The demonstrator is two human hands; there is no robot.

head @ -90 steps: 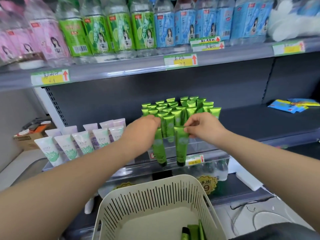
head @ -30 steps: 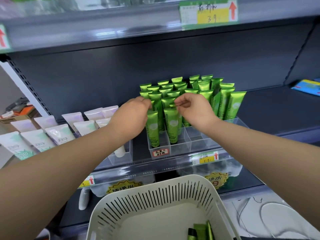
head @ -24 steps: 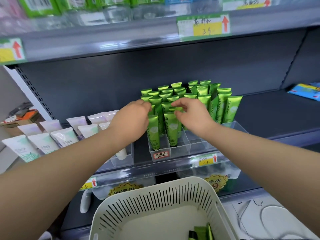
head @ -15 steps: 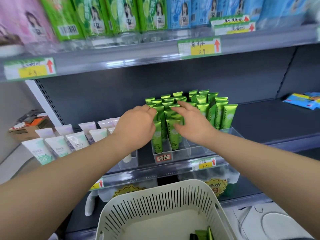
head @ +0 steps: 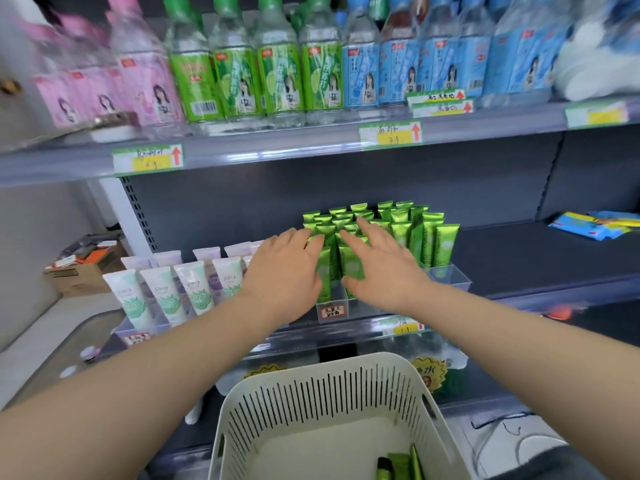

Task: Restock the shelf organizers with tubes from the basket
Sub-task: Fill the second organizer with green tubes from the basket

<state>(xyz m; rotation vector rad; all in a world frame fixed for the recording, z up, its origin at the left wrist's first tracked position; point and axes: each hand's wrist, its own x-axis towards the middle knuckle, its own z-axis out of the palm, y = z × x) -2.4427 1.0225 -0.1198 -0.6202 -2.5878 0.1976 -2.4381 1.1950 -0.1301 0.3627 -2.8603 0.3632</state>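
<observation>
Several green tubes (head: 427, 237) stand upright in a clear organizer (head: 448, 277) on the middle shelf. My left hand (head: 285, 268) and my right hand (head: 382, 263) hover side by side in front of the tubes, fingers spread and straight, holding nothing. Their fingertips lie at the tube tops; two front tubes (head: 348, 268) show between the hands. A cream slotted basket (head: 311, 393) sits low in front of me with a few green tubes (head: 398, 465) lying in its right corner.
White and mint tubes (head: 162, 292) fill a second organizer on the left. Drink bottles (head: 277, 64) line the shelf above. Blue packets (head: 595, 225) lie far right on the dark shelf. A cardboard box (head: 81, 275) sits at the left.
Both hands let go of the two green tubes they had set into the front compartments, and their fingers opened and spread. The view tilted up, bringing the bottle shelf into sight.
</observation>
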